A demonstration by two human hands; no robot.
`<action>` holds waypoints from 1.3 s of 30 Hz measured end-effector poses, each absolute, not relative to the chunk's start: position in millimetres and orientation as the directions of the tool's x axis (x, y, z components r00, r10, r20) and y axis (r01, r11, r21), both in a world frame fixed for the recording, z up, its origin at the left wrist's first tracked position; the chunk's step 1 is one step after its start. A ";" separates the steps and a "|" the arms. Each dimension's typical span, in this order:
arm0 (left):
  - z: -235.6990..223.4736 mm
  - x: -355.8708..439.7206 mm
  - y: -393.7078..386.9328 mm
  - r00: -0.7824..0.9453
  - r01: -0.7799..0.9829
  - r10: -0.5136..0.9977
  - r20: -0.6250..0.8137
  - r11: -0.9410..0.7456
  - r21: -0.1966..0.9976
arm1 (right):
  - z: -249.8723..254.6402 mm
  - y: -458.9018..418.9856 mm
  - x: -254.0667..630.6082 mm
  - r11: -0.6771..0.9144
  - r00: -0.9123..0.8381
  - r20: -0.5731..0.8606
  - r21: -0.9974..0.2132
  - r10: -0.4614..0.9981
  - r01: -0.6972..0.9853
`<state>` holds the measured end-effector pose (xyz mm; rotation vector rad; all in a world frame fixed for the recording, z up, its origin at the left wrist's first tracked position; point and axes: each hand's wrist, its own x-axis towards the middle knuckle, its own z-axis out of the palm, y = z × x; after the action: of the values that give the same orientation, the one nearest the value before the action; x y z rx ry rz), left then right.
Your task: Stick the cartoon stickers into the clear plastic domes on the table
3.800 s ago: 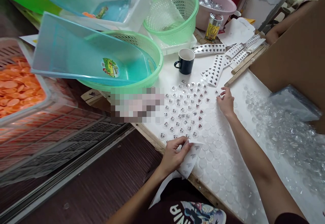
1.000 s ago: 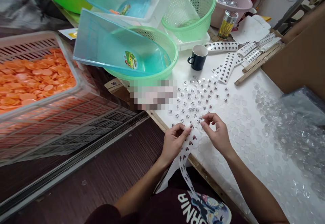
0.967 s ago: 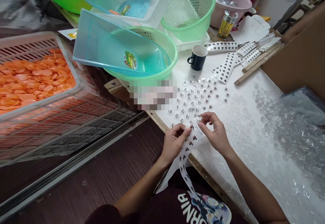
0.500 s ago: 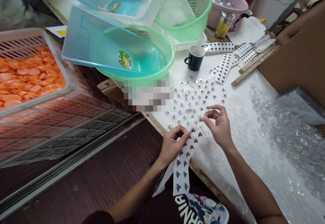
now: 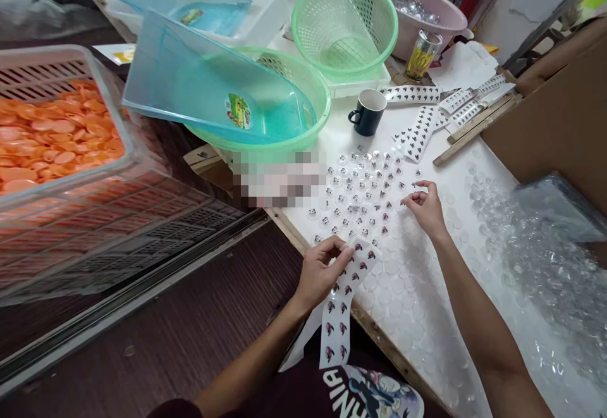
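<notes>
Clearly, your broad white tabletop (image 5: 339,140) carries the work, with a glossy heap of clear plastic pieces (image 5: 545,279) spread over its right side. Your right forearm (image 5: 488,317) reaches across the bare clear round discs (image 5: 396,307); if it dips, it could sweep them out of place. Your long white paper strip (image 5: 336,317), printed with dark reddish figures in two rows, lies over the wooden edge (image 5: 382,341) nearest you. Its lower part hangs against your dark shirt (image 5: 279,396), so leaning forward could crease or drag it. Your left hand (image 5: 322,272) is nearly closed, pinching the strip's upper part between thumb and fingers; a slack pinch could let it slide off. Your right hand (image 5: 427,209) is just beside the printed clear round discs (image 5: 361,185), its thumb and fingers drawn close together; whether they hold a figure is too small to tell. If they do, a brush against a neighbouring disc could fold or misplace it.

As for direction, the strip's long axis runs from your lap away from you, its far end leaning right and bending where it meets the tabletop. Its printed face points up towards you.
</notes>
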<state>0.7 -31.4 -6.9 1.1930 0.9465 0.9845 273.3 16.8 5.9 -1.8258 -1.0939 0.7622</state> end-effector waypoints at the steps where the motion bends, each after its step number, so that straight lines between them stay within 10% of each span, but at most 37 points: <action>1: -7.2 0.5 -31.4 0.299 -0.097 0.952 -0.060 0.093 0.991 | 4.4 16.6 271.7 -0.262 0.428 -0.072 -0.876 0.901 0.405; 12: -8.1 0.4 -31.2 0.297 -0.084 0.954 -0.035 0.063 0.995 | -5.5 17.2 250.7 -0.168 0.286 0.210 -0.447 0.935 0.878; 17: -8.4 0.6 -31.0 0.293 -0.074 0.956 -0.019 0.043 0.996 | 2.2 22.3 271.8 -0.214 0.454 0.268 -0.612 0.850 0.762; 22: -10.2 0.9 -31.3 0.296 -0.084 0.955 -0.014 0.041 0.996 | 3.1 34.1 298.4 -0.289 0.478 -0.022 -0.820 0.878 0.494; 31: -9.4 0.7 -31.7 0.291 -0.091 0.957 -0.003 0.031 0.995 | -1.6 40.0 285.0 -0.402 0.488 -0.076 -0.683 0.870 0.610; 36: -8.4 1.8 -31.7 0.279 -0.120 0.959 -0.042 0.079 0.990 | 8.9 38.1 274.2 -0.375 0.458 0.080 -0.460 0.885 0.805; 39: -8.2 2.6 -31.6 0.260 -0.128 0.964 -0.061 0.096 0.987 | 24.0 23.7 254.9 -0.288 0.430 0.161 -0.532 0.888 0.796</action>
<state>2.6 -31.6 -8.2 1.1614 0.9567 1.0261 254.9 23.7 24.0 -2.1420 -1.4152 0.2228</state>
